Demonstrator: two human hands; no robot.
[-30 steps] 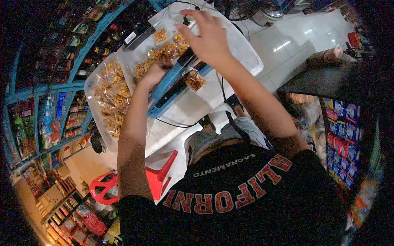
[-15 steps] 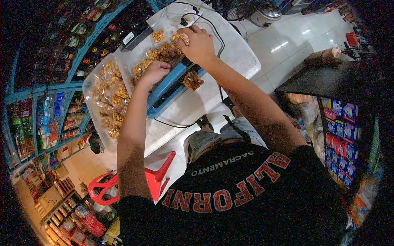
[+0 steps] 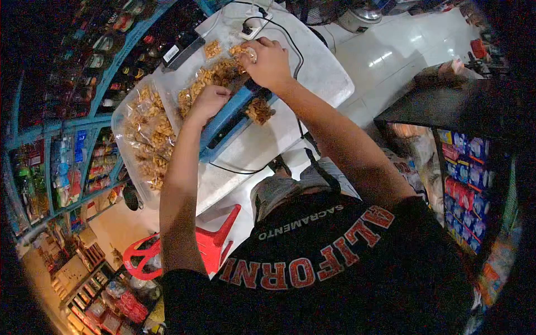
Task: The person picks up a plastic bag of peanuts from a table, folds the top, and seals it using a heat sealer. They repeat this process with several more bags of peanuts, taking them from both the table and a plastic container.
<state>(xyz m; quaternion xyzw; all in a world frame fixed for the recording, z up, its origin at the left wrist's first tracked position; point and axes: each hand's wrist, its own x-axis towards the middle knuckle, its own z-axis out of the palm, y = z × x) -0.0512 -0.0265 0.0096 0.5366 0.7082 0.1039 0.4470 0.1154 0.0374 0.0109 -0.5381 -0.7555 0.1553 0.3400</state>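
Note:
My right hand (image 3: 269,64) is closed on a small clear bag of snacks (image 3: 241,52), holding it at the far end of a long blue bag sealer (image 3: 223,120). My left hand (image 3: 210,104) rests by the sealer's far edge with its fingers curled together; whatever they may hold is hidden. Beyond both hands lies a heap of bagged golden-brown snacks (image 3: 211,75). Another snack packet (image 3: 213,48) lies behind the heap. On the near side of the sealer sits a darker brown packet (image 3: 258,111).
A clear plastic tub (image 3: 120,131) of bagged snacks stands at the left of the white table (image 3: 318,72). Black cables run to a power strip (image 3: 254,27) at the back. A red plastic chair (image 3: 215,240) is at the lower left. Blue shelves (image 3: 67,125) hold bottles.
Both hands stay nearly in place. The left fingers look slightly more curled in. The view has shifted a little.

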